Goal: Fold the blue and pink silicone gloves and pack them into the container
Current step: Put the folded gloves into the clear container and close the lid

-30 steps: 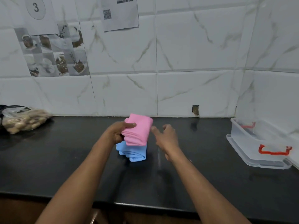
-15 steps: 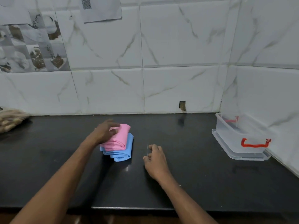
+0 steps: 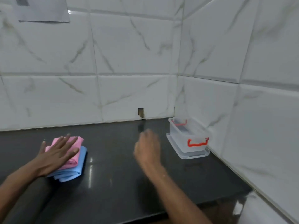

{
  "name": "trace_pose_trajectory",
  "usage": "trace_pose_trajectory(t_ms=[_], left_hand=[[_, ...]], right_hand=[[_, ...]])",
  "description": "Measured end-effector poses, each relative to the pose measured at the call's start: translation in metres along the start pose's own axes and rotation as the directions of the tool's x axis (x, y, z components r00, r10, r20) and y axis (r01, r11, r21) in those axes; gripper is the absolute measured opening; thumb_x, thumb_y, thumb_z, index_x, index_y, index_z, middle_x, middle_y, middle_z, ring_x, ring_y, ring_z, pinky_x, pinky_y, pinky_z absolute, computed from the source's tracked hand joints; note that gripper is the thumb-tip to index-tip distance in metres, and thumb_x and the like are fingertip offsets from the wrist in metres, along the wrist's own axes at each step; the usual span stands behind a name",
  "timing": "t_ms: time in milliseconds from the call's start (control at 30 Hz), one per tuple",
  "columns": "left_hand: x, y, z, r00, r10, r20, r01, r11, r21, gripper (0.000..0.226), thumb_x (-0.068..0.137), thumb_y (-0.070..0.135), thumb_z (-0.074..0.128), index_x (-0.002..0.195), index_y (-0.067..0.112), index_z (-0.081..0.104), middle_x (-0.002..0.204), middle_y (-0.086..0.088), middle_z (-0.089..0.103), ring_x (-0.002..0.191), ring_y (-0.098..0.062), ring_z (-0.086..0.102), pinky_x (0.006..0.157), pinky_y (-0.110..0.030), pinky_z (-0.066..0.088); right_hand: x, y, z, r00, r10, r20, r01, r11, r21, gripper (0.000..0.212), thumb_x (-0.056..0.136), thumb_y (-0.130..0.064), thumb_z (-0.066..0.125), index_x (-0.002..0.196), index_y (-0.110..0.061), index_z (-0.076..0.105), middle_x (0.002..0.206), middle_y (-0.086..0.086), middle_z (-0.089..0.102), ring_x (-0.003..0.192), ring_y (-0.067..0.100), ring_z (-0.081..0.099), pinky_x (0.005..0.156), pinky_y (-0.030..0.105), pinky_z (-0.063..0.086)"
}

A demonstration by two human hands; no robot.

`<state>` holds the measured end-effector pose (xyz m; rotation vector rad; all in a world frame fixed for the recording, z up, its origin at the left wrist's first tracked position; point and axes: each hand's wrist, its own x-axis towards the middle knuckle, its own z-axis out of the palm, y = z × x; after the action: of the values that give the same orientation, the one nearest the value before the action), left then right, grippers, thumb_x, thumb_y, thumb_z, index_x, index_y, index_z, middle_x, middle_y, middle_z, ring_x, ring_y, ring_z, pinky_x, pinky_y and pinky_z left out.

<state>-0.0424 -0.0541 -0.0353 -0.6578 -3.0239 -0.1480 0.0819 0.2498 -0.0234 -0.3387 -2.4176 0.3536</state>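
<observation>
Black counter (image 3: 121, 183), tiled corner. Left hand (image 3: 56, 152) lies flat and open, pinning folded pink glove (image 3: 76, 156) atop blue glove (image 3: 72, 172). Right hand (image 3: 148, 149), blurred and empty, nears the container (image 3: 188, 139); its openness is indeterminate.

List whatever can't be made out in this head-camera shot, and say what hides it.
- Right hand, head view: motion-blurred, so the finger pose is unreadable.
- Pink glove: largely covered by the flat left hand.
- Blue glove: mostly under the pink one, only edges show.
- Container: its contents are unclear through the cloudy walls.
- Paper on wall: cut off by the top edge, print blurred.
</observation>
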Motion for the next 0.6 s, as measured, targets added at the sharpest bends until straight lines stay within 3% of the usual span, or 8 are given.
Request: trace_pose_trajectory(t_ms=[100,167,233,333,400,500,600], left_hand=[[-0.010,0.013,-0.013,0.995,-0.030,-0.095,0.024,0.998,-0.058,0.063,0.098,0.053,0.020,0.152,0.033,-0.006,0.163,0.008,-0.005,0.149,-0.007,-0.009,0.115,-0.053,-0.013],[-0.016,0.018,-0.014,0.993,-0.058,-0.106,0.058,0.998,0.001,0.060,0.100,0.051,0.018,0.153,0.035,-0.004,0.164,0.006,-0.003,0.150,-0.009,-0.008,0.115,-0.055,-0.011],[-0.021,0.021,-0.010,0.986,-0.061,-0.153,0.061,0.998,0.000,0.062,0.098,0.053,0.016,0.153,0.033,-0.003,0.164,0.005,-0.004,0.150,-0.010,-0.008,0.115,-0.055,-0.012],[-0.029,0.025,0.001,0.978,-0.034,-0.205,0.026,0.999,-0.038,0.068,0.092,0.059,0.005,0.153,0.031,-0.003,0.164,0.007,-0.001,0.147,-0.004,-0.008,0.115,-0.054,-0.014],[-0.033,0.026,0.010,0.980,-0.032,-0.197,0.030,0.999,-0.016,0.068,0.093,0.059,-0.001,0.153,0.029,-0.001,0.164,0.008,0.003,0.146,-0.002,-0.007,0.115,-0.054,-0.012],[-0.037,0.025,0.019,0.992,-0.039,-0.116,0.047,0.997,0.068,0.067,0.090,0.049,0.001,0.154,0.031,0.008,0.164,0.004,0.005,0.151,-0.014,-0.002,0.117,-0.054,-0.007],[-0.039,0.022,0.021,0.995,-0.027,-0.093,0.036,0.994,0.102,0.049,0.105,0.037,0.014,0.154,0.032,0.011,0.164,0.004,0.004,0.151,-0.016,-0.002,0.118,-0.053,-0.002]], right_hand=[[0.050,0.061,-0.035,0.983,0.177,-0.050,-0.183,0.934,-0.308,0.033,0.090,-0.019,0.051,0.118,-0.002,0.057,0.118,0.016,0.061,0.110,0.032,0.057,0.098,0.042,0.043],[0.071,0.093,-0.044,0.961,0.276,0.016,-0.254,0.902,-0.349,0.034,0.093,-0.021,0.051,0.121,-0.004,0.059,0.120,0.016,0.062,0.111,0.033,0.058,0.097,0.041,0.044],[0.075,0.112,-0.044,0.940,0.306,0.147,-0.248,0.915,-0.319,0.024,0.094,-0.018,0.053,0.115,-0.011,0.063,0.112,0.010,0.067,0.101,0.028,0.063,0.085,0.038,0.048],[0.069,0.122,-0.038,0.943,0.275,0.189,-0.193,0.912,-0.362,0.017,0.096,-0.013,0.053,0.104,-0.014,0.068,0.088,0.003,0.066,0.071,0.018,0.059,0.064,0.028,0.046],[0.067,0.121,-0.039,0.952,0.268,0.144,-0.201,0.909,-0.366,0.017,0.097,-0.012,0.052,0.099,-0.014,0.068,0.077,0.000,0.059,0.061,0.015,0.051,0.061,0.028,0.044],[0.066,0.110,-0.051,0.981,0.166,0.103,-0.118,0.924,-0.364,0.012,0.094,-0.013,0.052,0.099,-0.015,0.064,0.084,0.003,0.066,0.069,0.020,0.057,0.072,0.033,0.043],[0.055,0.097,-0.065,0.989,-0.075,0.131,0.109,0.956,-0.273,0.014,0.089,-0.007,0.052,0.082,-0.019,0.052,0.082,0.004,0.070,0.082,0.025,0.067,0.069,0.031,0.034]])
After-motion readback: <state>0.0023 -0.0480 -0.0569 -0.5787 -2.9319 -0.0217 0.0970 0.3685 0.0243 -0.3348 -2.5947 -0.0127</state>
